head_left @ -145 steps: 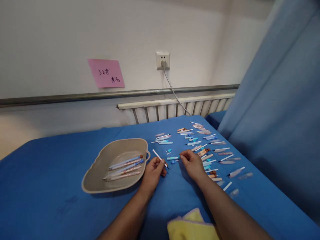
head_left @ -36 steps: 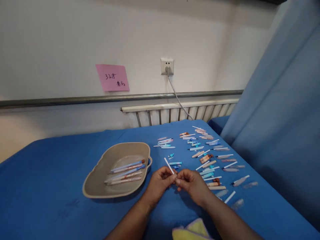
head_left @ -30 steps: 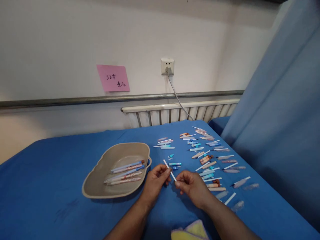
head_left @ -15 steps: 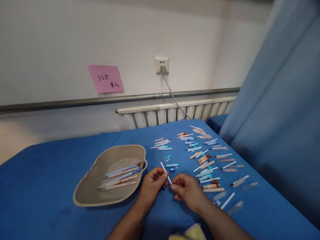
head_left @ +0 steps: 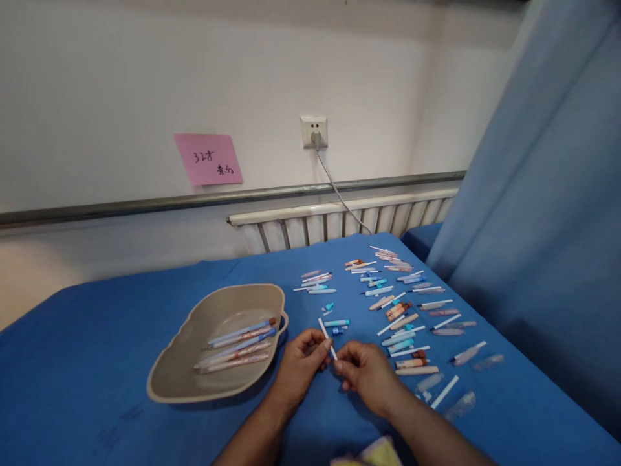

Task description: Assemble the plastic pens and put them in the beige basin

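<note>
You have the white tube (head_left: 325, 330) between your two hands, over the middle of the blue-covered tabletop (head_left: 97, 323), its far end leaning to the left. Your left hand (head_left: 301, 362) grasps it along its length, thumb against curled fingers; your right hand (head_left: 366, 375) pinches its near end with thumb and forefinger, the other fingers folded in. Just beyond your fingers lie a turquoise barrel (head_left: 336, 323) and a dark blue cap (head_left: 338, 331), with small turquoise pieces (head_left: 328, 307) a little nearer the far edge. To your left sits the beige basin (head_left: 179, 369), its loop handle on the side towards you and several pens (head_left: 237, 346) lying across its floor. Towards the far edge, between basin and right edge, you have a small bundle of pen parts (head_left: 317, 281). More groups, brown, turquoise, cream and clear (head_left: 405, 343), run from the far right corner down along the right edge. A yellow cloth (head_left: 381, 453) lies partly in view between your forearms, nearest your body
</note>
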`<state>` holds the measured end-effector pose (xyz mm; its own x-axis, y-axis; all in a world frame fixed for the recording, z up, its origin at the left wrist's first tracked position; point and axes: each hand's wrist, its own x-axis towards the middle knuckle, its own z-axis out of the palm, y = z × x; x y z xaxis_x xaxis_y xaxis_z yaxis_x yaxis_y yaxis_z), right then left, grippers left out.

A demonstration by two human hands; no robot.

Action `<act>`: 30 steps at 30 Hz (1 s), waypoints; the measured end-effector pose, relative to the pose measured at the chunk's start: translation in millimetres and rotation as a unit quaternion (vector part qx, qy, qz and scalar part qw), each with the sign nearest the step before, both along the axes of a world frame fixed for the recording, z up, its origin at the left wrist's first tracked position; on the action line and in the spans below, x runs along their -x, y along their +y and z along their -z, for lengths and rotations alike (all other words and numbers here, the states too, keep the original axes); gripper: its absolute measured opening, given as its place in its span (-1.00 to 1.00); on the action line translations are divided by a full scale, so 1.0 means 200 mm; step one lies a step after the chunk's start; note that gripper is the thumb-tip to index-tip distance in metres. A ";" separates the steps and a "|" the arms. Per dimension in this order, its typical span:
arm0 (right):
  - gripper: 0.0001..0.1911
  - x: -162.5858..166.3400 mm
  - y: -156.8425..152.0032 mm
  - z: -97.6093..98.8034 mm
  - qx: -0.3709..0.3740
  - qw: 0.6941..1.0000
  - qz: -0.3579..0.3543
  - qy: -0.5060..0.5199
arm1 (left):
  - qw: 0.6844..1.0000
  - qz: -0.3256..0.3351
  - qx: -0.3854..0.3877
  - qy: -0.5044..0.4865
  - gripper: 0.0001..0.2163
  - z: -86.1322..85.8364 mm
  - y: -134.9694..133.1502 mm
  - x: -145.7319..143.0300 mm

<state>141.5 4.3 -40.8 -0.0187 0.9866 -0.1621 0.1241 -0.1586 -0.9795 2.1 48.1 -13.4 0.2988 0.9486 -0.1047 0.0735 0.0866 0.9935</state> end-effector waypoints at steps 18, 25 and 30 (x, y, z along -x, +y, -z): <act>-0.91 0.01 0.01 0.03 -0.025 0.999 -0.002 -0.028 | 1.000 0.007 0.003 0.005 -0.76 0.00 0.00 -0.01; -0.93 0.02 0.00 0.02 -0.021 1.000 -0.012 -0.017 | 1.000 0.008 0.005 0.015 -0.76 0.01 0.01 -0.01; -0.93 0.02 -0.01 0.01 -0.020 0.999 -0.014 -0.027 | 1.000 0.023 0.008 0.014 -0.75 0.02 0.01 -0.01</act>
